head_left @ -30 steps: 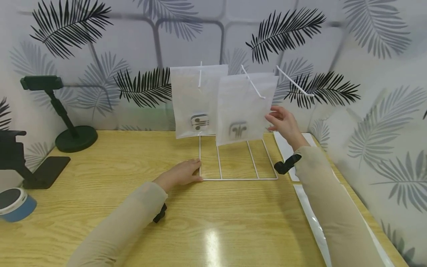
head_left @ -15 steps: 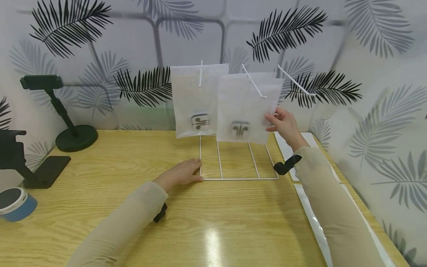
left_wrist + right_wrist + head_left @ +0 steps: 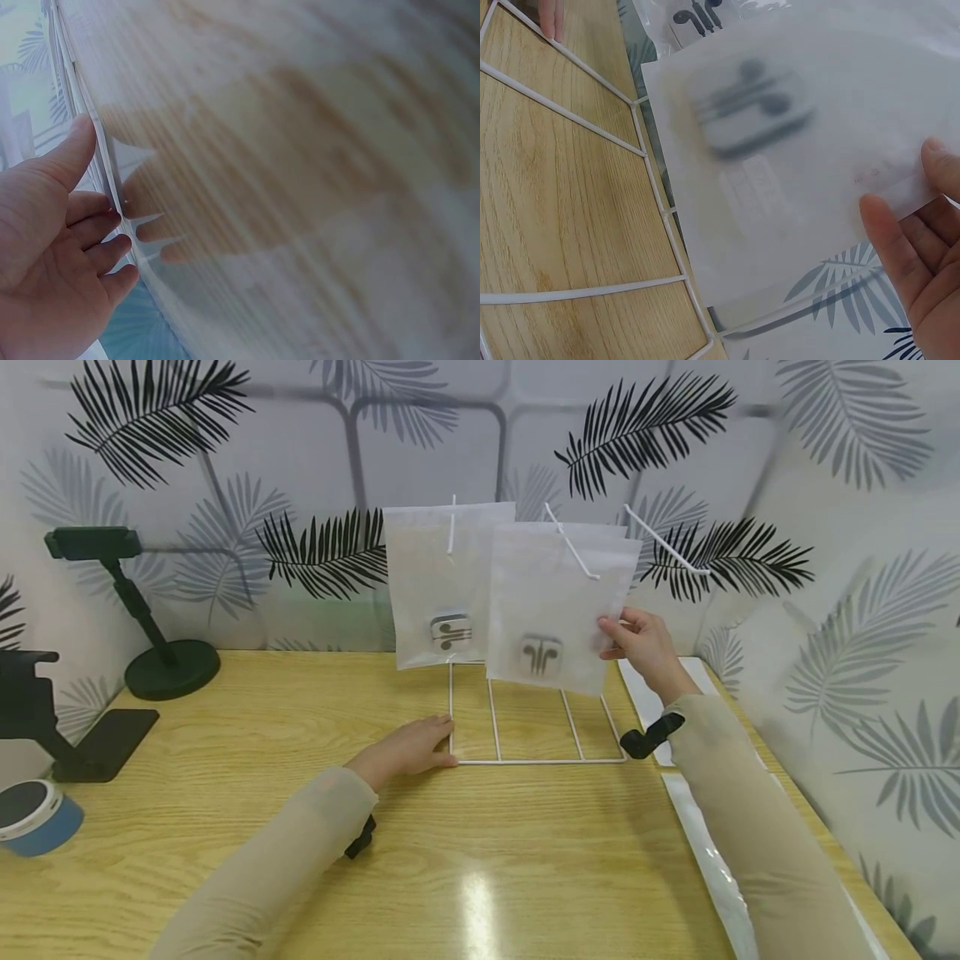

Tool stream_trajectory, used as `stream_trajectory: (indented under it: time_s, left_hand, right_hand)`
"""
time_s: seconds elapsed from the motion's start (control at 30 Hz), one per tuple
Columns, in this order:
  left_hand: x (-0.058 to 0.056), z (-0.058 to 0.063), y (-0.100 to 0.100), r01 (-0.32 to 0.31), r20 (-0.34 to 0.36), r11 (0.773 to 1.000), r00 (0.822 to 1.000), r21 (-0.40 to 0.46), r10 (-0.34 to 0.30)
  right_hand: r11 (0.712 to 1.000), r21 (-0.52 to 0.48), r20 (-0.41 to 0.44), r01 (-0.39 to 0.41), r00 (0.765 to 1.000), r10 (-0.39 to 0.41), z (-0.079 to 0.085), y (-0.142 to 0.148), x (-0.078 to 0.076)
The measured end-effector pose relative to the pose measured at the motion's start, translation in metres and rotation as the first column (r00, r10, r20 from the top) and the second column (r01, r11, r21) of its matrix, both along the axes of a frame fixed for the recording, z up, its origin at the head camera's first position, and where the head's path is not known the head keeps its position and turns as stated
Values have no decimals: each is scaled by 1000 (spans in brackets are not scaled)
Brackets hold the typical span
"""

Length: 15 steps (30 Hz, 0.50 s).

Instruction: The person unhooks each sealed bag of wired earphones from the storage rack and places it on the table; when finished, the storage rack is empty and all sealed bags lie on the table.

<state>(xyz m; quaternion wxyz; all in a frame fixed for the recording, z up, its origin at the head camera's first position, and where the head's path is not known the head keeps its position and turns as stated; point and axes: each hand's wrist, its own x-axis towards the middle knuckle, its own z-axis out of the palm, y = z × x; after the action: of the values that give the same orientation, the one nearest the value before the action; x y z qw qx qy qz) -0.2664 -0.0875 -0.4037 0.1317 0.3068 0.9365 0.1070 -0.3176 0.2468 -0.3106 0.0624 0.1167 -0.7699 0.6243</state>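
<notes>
Across the wood-grain table [image 3: 270,760] stands a white wire display rack [image 3: 540,762], whose base lies flat beneath two translucent bags. The front bag [image 3: 562,606], at the middle hook [image 3: 583,562], lies just left of the right hand's fingers, its long axis roughly upright, its lower part overlapping the back bag [image 3: 427,577] slightly. The right hand [image 3: 647,647] is the nearer one; the left hand [image 3: 408,747] rests at the base's near left corner, well below the bags, fingers relaxed against the wire. Wired earphones [image 3: 542,656] show low in the front bag. The right thumb and fingers are nearly closed, pinching that bag's right edge.
</notes>
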Motion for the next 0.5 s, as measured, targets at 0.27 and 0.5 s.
stream_trajectory:
  time_s: [0.27,0.5]
  left_hand:
    - [0,-1,1,-4,9,1000,1000,0,4]
    - [0,0,0,-1,16,1000,1000,11,1]
  right_hand:
    - [1000,-10,11,4,1000,-4,1,0,4]
    - [1000,-12,-4,-6,1000,6,4,1,8]
